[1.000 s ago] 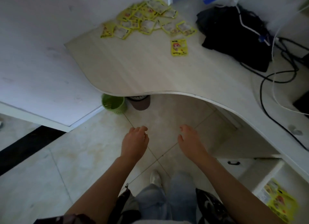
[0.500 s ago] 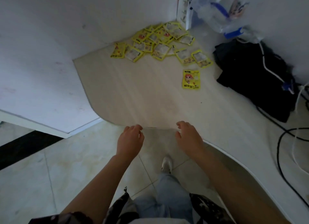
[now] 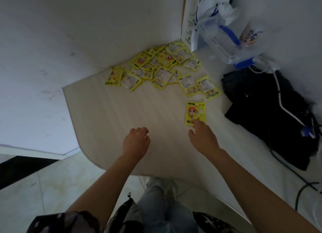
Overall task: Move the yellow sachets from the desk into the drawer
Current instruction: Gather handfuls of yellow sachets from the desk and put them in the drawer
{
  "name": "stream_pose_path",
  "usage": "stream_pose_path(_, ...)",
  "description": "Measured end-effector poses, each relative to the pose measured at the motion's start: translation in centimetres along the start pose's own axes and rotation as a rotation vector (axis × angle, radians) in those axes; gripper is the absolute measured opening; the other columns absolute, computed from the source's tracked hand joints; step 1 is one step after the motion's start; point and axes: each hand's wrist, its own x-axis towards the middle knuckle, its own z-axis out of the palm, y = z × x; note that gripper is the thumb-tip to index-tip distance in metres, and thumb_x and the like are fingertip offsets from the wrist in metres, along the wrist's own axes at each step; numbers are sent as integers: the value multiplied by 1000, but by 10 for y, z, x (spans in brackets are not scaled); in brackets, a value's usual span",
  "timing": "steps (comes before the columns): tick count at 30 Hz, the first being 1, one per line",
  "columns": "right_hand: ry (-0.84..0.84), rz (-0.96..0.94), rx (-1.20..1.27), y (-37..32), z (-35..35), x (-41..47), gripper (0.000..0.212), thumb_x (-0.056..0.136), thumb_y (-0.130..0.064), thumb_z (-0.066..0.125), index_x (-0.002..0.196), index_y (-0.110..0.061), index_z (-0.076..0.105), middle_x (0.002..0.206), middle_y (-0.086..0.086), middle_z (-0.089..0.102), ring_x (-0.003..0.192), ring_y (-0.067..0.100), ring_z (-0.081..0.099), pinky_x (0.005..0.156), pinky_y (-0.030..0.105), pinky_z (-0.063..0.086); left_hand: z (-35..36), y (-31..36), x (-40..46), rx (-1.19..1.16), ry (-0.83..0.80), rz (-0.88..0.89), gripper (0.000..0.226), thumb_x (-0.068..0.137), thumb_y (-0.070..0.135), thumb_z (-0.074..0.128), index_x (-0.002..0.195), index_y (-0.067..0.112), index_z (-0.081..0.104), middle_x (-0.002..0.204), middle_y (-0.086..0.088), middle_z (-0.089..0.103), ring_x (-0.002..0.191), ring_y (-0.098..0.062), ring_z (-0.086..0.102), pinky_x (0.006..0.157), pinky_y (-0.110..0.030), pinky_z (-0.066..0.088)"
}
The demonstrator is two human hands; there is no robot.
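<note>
Fingertips of the right hand touch the lone yellow sachet, fingers loosely extended. Left hand hovers over the desk, fingers curled, empty.

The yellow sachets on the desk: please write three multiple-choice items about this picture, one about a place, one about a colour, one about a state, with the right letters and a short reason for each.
1. Where does the lone sachet lie relative to the pile of sachets?
A. Inside the pile
B. Apart from it, nearer the person
C. On the floor

2. What colour is the bag at the right of the desk?
A. Black
B. Red
C. Green

3. What is the state of the left hand?
A. It holds a sachet
B. It presses on the pile
C. It holds nothing, fingers curled

Answers:
1 B, it lies alone on bare desk, with the right hand reaching its near edge.
2 A, the bag is dark black under a white cable.
3 C, no sachet shows in it.
</note>
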Motion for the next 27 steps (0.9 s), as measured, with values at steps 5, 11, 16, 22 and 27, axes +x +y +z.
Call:
stream_pose_path(5, -12, 188, -49, -8, 0, 47, 50, 96, -31, 47, 137, -6, 36, 133, 17, 43, 117, 38, 48, 89, 43, 45, -16, -10, 67, 78, -37, 37, 29, 92, 23, 50, 119, 14, 59, 119, -5, 60, 114, -26, 50, 87, -40, 49)
stream_pose_path(11, 56, 449, -104, -12, 3, 89, 54, 94, -40, 51, 132, -7, 34, 133, 14, 40, 118, 36, 46, 88, 45, 45, -38, -36, 145, 144, -76, 33, 33, 91, 19, 52, 122, 11, 57, 127, -10, 52, 119, -30, 46, 90, -43, 46)
stream_pose_path(16, -9, 637, -62, -11, 4, 115, 76, 88, -51, 57, 142, -9, 25, 141, 14, 32, 127, 36, 37, 99, 48, 38, -51, -52, 194, 172, -111, -9, 44, 88, 11, 51, 132, 8, 47, 139, -10, 45, 128, -31, 38, 98, -45, 42)
stream_pose_path(22, -45, 582, -78, -12, 0, 132, 70, 87, -52, 57, 138, -12, 28, 135, 15, 35, 123, 36, 41, 98, 49, 37, -52, -56, 228, 205, -115, 49, 60, 84, -1, 47, 141, 15, 38, 154, -7, 29, 142, -27, 25, 105, -45, 40)
stream_pose_path(27, -78, 509, -80, -12, -10, 144, 71, 85, -48, 63, 137, -15, 27, 132, 14, 37, 120, 36, 45, 95, 48, 41, -39, -48, 228, 243, -155, -6, 66, 84, -3, 45, 146, 14, 29, 158, -7, 18, 146, -29, 15, 109, -46, 35)
